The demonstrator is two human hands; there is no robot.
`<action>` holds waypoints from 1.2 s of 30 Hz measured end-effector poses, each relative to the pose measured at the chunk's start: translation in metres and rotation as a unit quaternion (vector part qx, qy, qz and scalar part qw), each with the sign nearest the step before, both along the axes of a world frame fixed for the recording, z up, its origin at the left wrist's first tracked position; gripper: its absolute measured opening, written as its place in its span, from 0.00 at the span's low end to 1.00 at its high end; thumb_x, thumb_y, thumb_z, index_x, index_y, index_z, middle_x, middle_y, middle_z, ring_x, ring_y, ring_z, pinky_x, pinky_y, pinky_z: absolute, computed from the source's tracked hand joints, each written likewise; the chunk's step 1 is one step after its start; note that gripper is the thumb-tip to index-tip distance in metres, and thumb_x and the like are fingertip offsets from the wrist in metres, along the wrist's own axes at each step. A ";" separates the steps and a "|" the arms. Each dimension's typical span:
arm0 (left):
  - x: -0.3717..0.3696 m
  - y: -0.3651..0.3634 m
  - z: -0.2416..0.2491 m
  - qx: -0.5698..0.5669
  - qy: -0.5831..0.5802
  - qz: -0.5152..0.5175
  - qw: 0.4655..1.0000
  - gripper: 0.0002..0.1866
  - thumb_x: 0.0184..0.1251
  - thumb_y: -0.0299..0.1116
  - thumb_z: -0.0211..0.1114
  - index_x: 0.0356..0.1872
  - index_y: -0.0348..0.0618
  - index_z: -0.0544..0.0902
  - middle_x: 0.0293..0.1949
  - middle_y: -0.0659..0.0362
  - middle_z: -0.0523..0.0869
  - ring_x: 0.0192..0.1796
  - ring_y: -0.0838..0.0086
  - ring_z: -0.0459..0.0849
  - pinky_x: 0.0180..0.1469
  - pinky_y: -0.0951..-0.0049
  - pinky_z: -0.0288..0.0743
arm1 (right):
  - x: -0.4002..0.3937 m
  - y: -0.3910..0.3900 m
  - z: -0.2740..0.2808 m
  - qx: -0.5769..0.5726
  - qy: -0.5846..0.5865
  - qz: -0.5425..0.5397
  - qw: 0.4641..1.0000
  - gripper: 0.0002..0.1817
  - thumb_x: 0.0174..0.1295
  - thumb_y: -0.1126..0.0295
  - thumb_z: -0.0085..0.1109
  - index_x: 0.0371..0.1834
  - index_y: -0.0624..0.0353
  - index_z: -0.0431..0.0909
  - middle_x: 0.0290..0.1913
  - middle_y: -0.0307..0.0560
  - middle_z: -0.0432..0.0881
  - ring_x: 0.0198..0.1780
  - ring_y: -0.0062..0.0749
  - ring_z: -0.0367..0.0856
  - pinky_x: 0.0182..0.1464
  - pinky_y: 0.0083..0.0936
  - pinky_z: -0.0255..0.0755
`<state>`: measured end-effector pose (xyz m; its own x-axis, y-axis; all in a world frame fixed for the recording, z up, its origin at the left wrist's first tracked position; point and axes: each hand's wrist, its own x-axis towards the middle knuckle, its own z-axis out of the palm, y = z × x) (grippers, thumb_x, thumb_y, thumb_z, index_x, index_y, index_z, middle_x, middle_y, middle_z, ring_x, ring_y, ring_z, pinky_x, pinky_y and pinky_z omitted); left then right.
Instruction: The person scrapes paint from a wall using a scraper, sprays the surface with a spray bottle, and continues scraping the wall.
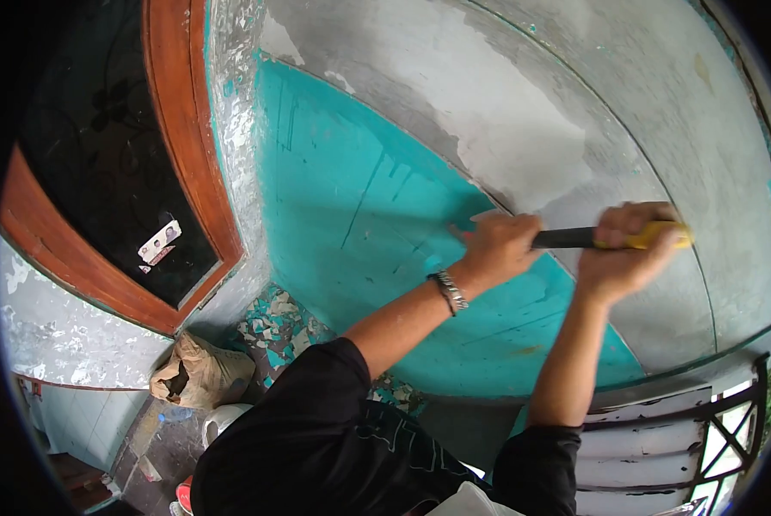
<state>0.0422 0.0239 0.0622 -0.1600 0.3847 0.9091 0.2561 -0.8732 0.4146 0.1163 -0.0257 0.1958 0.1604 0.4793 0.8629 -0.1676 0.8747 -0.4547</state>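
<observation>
Both hands are wrapped round a long-handled scraper (566, 238) with a black shaft and a yellow grip end, held roughly level against the wall. My left hand (499, 247), with a metal band on its wrist, closes near the working end. A pale edge shows just past its fingers, and the rest of that end is hidden. Around the yellow grip my right hand (628, 251) is closed and slightly blurred. Turquoise paint (342, 189) covers the lower wall behind my left hand. Above it, the wall is bare grey plaster (523, 146) with lighter patches.
Turquoise and white paint flakes (282, 327) lie along the wall's foot. A crumpled brown sack (203, 371) stands in the corner, below a wood-framed dark window (110, 129) with a sticker. At lower right is a black metal frame (734, 430) beside pale slats (643, 456).
</observation>
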 end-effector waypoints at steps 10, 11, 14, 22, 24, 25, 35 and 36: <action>0.011 -0.085 -0.030 -0.082 0.052 0.056 0.994 0.11 0.53 0.20 0.64 0.35 0.48 0.78 0.37 0.63 0.79 0.45 0.66 0.78 0.59 0.55 0.61 | 0.089 -0.121 -0.091 -0.093 -0.083 -0.080 0.989 0.20 0.63 0.57 0.61 0.43 0.64 0.73 0.38 0.58 0.81 0.42 0.47 0.82 0.52 0.50 0.74; 0.016 -0.090 -0.031 -0.090 0.085 0.069 0.990 0.10 0.55 0.21 0.64 0.35 0.49 0.78 0.44 0.63 0.78 0.51 0.67 0.77 0.68 0.51 0.53 | 0.104 -0.142 -0.101 -0.095 -0.137 -0.085 0.982 0.17 0.63 0.59 0.60 0.42 0.65 0.76 0.42 0.59 0.82 0.44 0.47 0.82 0.53 0.49 0.74; 0.031 -0.104 -0.033 -0.064 0.109 0.143 0.982 0.08 0.57 0.24 0.65 0.35 0.50 0.78 0.50 0.61 0.76 0.57 0.66 0.77 0.73 0.48 0.45 | 0.161 -0.194 -0.133 -0.250 -0.321 -0.090 0.909 0.10 0.65 0.70 0.57 0.39 0.67 0.81 0.51 0.60 0.82 0.48 0.43 0.82 0.52 0.42 0.75; 0.062 -0.129 -0.069 -0.173 -0.050 0.045 0.983 0.41 0.58 0.15 0.57 0.74 0.45 0.54 0.74 0.40 0.50 0.77 0.50 0.53 0.73 0.46 0.53 | 0.126 -0.168 -0.184 -0.279 -0.317 -0.108 0.900 0.22 0.72 0.71 0.50 0.68 0.60 0.69 0.42 0.53 0.81 0.36 0.26 0.76 0.39 0.22 0.72; 0.064 -0.129 -0.078 -0.230 -0.133 -0.117 0.957 0.42 0.66 0.19 0.53 0.77 0.46 0.41 0.72 0.40 0.54 0.70 0.56 0.67 0.66 0.58 0.67 | 0.124 -0.155 -0.184 -0.186 -0.375 -0.139 0.897 0.24 0.72 0.71 0.49 0.71 0.59 0.66 0.38 0.52 0.79 0.34 0.28 0.75 0.38 0.25 0.72; 0.065 -0.137 -0.067 -0.269 -0.185 -0.219 0.919 0.42 0.70 0.21 0.51 0.77 0.46 0.36 0.65 0.45 0.63 0.59 0.64 0.73 0.56 0.65 0.73 | 0.121 -0.152 -0.186 -0.186 -0.379 -0.147 0.895 0.24 0.71 0.73 0.49 0.71 0.58 0.66 0.37 0.52 0.79 0.33 0.31 0.76 0.38 0.27 0.72; 0.063 -0.130 -0.060 -0.307 -0.131 -0.169 0.927 0.45 0.74 0.31 0.51 0.75 0.43 0.25 0.49 0.50 0.76 0.29 0.77 0.72 0.33 0.72 0.72 | 0.095 -0.162 -0.184 -0.200 -0.394 -0.197 0.875 0.27 0.66 0.80 0.50 0.70 0.59 0.68 0.37 0.55 0.80 0.33 0.40 0.79 0.39 0.31 0.74; 0.061 -0.132 -0.057 -0.330 -0.132 -0.182 0.917 0.45 0.74 0.30 0.51 0.75 0.41 0.25 0.57 0.46 0.72 0.31 0.76 0.73 0.34 0.71 0.73 | 0.095 -0.164 -0.185 -0.204 -0.394 -0.199 0.874 0.27 0.66 0.80 0.50 0.70 0.59 0.68 0.37 0.55 0.80 0.33 0.40 0.79 0.39 0.31 0.74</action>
<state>0.1033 -0.1086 0.0050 -0.0924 0.9082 0.4082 -0.1877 -0.4185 0.8886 0.2111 -0.1896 0.0112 -0.1832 0.8139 0.5514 0.6190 0.5312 -0.5785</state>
